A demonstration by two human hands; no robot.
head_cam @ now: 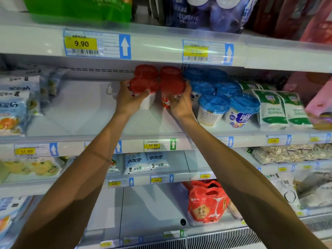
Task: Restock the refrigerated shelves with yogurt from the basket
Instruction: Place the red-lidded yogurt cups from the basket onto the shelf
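Gripping one red-lidded yogurt cup in the left hand and a second red-lidded cup in the right hand above the mid-frame shelf, the person risks toppling the blue-lidded cups crowded just beside.

A yellow price tag reading 9.90 hangs at eleven o'clock, and a white arrow sign is just beside it. A green bag stands above them. Another tag, reading 11.90, is near six o'clock. A red bag with handles lies at five o'clock, and a ribbed vent grille runs below it.
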